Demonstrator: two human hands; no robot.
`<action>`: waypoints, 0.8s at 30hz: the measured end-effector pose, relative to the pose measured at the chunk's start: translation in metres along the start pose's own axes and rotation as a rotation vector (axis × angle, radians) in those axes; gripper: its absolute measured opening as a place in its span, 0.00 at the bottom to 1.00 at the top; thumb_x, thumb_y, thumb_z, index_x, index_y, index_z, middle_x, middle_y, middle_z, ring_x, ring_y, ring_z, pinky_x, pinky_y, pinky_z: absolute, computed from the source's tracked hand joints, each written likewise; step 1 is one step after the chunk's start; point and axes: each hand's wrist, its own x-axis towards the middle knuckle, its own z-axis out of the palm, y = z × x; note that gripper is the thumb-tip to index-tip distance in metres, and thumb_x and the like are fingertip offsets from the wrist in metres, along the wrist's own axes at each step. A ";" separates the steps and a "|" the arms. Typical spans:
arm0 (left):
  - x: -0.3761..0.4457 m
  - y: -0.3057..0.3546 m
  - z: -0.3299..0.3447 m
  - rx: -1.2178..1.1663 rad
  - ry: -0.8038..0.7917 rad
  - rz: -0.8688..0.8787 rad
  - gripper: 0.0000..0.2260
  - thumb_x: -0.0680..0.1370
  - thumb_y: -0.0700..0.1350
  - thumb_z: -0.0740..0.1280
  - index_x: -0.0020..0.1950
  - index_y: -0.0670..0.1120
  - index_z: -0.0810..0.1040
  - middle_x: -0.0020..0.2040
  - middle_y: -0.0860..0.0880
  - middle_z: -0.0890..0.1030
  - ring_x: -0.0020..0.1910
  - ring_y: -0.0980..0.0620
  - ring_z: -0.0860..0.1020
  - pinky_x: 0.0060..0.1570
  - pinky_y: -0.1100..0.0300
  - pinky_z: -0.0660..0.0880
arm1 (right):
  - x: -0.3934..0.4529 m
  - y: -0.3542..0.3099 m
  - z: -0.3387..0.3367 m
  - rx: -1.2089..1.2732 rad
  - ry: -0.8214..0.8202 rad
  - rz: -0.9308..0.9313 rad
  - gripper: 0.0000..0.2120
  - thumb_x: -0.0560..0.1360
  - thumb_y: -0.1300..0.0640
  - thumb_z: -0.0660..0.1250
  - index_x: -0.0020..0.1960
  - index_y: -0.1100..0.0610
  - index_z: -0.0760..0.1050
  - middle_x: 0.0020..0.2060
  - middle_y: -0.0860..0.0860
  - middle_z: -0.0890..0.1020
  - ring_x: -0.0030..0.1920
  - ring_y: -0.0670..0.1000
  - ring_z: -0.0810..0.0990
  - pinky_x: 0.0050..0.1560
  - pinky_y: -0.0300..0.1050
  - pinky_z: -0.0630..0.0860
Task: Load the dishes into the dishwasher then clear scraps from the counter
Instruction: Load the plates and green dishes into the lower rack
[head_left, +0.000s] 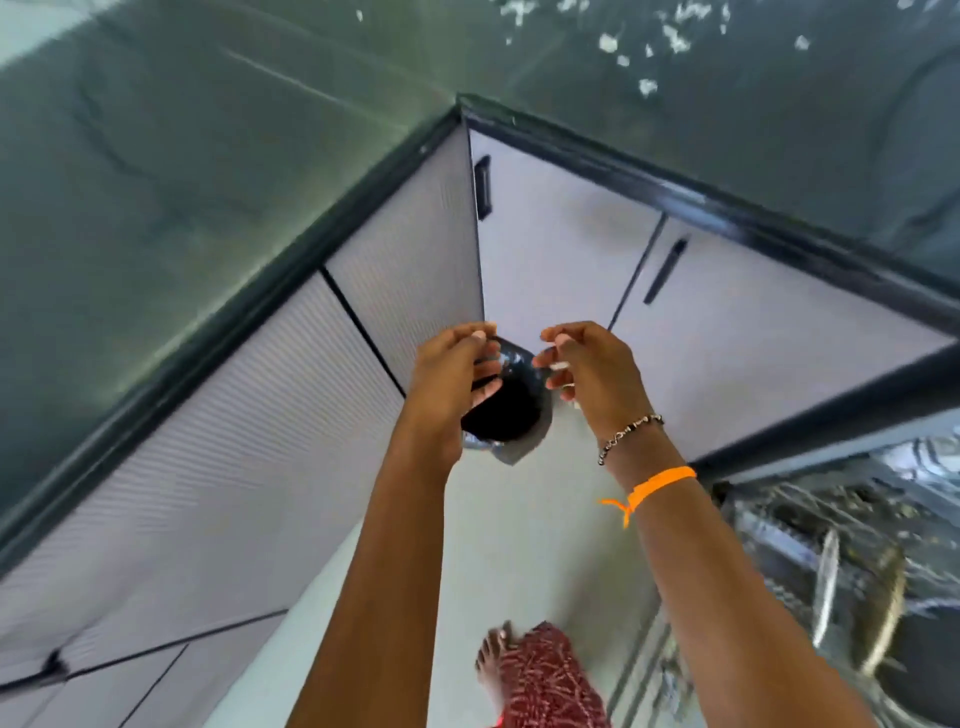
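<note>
My left hand (452, 371) and my right hand (587, 364) hover side by side over a small bin lined with a black bag (511, 410), which stands on the floor in the inner corner of the cabinets. The fingers of both hands are loosely curled toward each other, with no object plainly held. Pale specks at my right fingertips may be nails or crumbs; I cannot tell which. White scraps (649, 85) lie scattered on the dark counter (753, 104) at the top right. The open dishwasher (831, 561) at the lower right holds dishes in its rack.
Grey cabinet doors with black handles (483, 187) meet below the L-shaped counter. A bare foot and red patterned clothing (540, 670) are on the pale floor beside the dishwasher. The counter's left stretch (156, 182) is dark green.
</note>
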 end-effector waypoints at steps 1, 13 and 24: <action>0.003 0.009 0.001 -0.010 0.001 0.014 0.09 0.80 0.40 0.57 0.49 0.46 0.76 0.43 0.50 0.77 0.42 0.53 0.76 0.41 0.65 0.77 | 0.004 -0.011 0.002 0.001 -0.010 -0.008 0.08 0.78 0.61 0.57 0.42 0.54 0.73 0.32 0.50 0.79 0.27 0.47 0.71 0.27 0.34 0.66; 0.101 0.148 0.049 -0.039 -0.028 0.191 0.09 0.80 0.40 0.57 0.52 0.45 0.78 0.43 0.49 0.78 0.40 0.54 0.76 0.42 0.63 0.75 | 0.131 -0.137 0.022 -0.016 -0.133 -0.105 0.08 0.79 0.62 0.56 0.48 0.58 0.73 0.35 0.51 0.79 0.32 0.48 0.73 0.33 0.38 0.66; 0.260 0.258 0.086 0.008 0.027 0.130 0.08 0.81 0.42 0.58 0.49 0.48 0.77 0.42 0.51 0.77 0.40 0.55 0.75 0.47 0.60 0.74 | 0.332 -0.227 0.052 0.152 -0.173 -0.028 0.09 0.81 0.53 0.52 0.49 0.55 0.69 0.33 0.53 0.78 0.30 0.48 0.72 0.35 0.39 0.69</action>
